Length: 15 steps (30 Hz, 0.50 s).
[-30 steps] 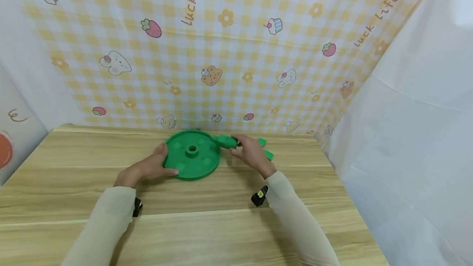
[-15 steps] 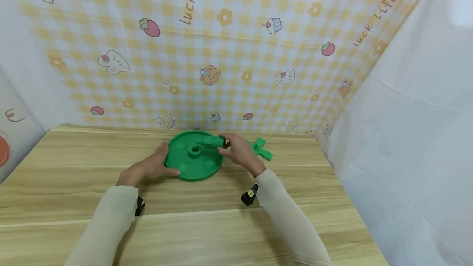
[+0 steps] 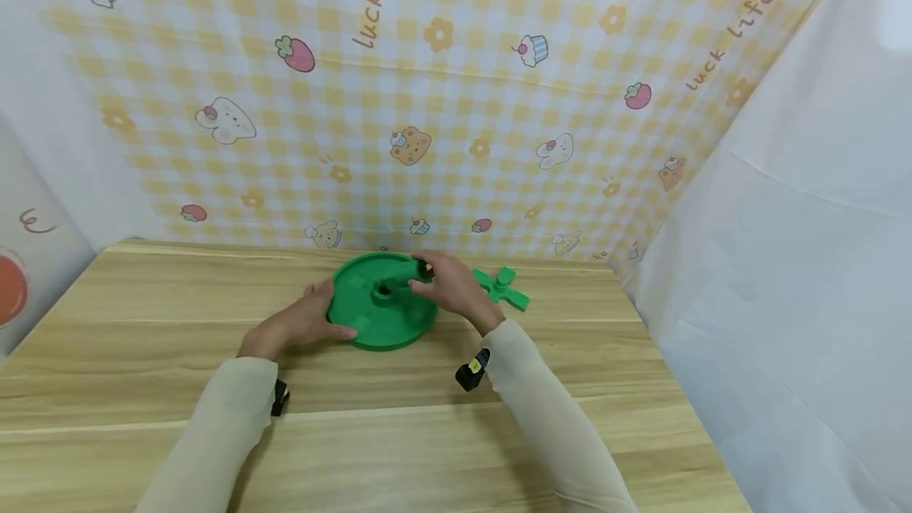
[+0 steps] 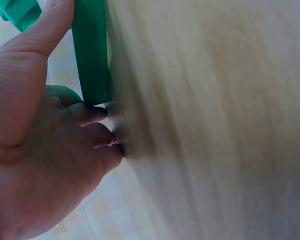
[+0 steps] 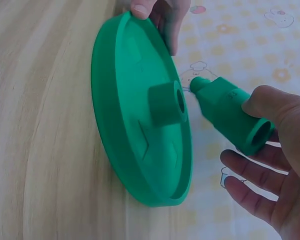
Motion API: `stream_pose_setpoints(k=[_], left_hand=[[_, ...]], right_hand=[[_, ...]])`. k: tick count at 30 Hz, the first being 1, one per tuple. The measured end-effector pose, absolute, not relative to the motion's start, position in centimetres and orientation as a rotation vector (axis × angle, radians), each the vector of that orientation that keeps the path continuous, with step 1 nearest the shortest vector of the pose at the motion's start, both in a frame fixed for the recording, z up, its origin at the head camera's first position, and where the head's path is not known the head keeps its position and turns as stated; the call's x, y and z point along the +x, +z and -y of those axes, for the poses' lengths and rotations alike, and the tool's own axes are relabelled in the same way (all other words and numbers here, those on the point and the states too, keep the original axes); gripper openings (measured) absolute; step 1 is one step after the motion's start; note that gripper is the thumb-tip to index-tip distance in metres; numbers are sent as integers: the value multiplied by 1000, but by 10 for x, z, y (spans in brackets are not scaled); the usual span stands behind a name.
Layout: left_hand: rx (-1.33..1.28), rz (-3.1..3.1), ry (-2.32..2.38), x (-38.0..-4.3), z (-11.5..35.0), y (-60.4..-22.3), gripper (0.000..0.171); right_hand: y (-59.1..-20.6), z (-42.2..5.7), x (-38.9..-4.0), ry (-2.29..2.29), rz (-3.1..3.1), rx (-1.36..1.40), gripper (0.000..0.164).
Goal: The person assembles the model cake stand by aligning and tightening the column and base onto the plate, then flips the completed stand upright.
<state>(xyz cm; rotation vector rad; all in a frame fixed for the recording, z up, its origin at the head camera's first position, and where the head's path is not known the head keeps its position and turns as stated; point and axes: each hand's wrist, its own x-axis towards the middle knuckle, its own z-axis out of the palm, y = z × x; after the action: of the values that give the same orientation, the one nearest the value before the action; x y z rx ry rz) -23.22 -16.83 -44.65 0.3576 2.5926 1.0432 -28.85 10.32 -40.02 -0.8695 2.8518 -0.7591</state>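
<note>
A green round base [image 3: 388,332], like a shallow dish with a raised rim and a hollow socket [image 5: 167,104] at its centre, lies on the table. My left hand [image 3: 306,319] grips its left edge, thumb on the near rim; the left wrist view shows fingers [image 4: 97,132] down by the tabletop. Between thumb and fingers of my right hand [image 3: 456,287] is a green hollow post [image 5: 232,115]. It has a narrow peg at one end and an open round hole at the other. The post hangs tilted over the base, its peg end near the socket but apart from it.
A green cross-shaped piece [image 3: 502,289] with a raised middle lies on the wooden table [image 3: 385,450], right of the base. Behind the table's far edge hangs a yellow checked cloth [image 3: 456,188]. A white sheet [image 3: 777,260] hangs on the right.
My right hand has carried the post leftward from the base's right edge to above its centre, uncovering more of the cross-shaped piece. The base and my left hand have shifted slightly right.
</note>
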Motion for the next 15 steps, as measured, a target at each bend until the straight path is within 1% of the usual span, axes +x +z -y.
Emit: stream_pose_setpoints(k=[6, 11, 15], left_hand=[[363, -2587, 1020, -234, 168, -446, 119], [366, -2572, 1005, -236, 167, -445, 119], [371, -2567, 979, -237, 167, -444, 119]], right_hand=[[-399, -98, -290, -765, -2876, -843, 56], [-399, -89, -292, -905, -2861, -816, 60], [-401, -83, -293, -1012, -2835, -820, 58]])
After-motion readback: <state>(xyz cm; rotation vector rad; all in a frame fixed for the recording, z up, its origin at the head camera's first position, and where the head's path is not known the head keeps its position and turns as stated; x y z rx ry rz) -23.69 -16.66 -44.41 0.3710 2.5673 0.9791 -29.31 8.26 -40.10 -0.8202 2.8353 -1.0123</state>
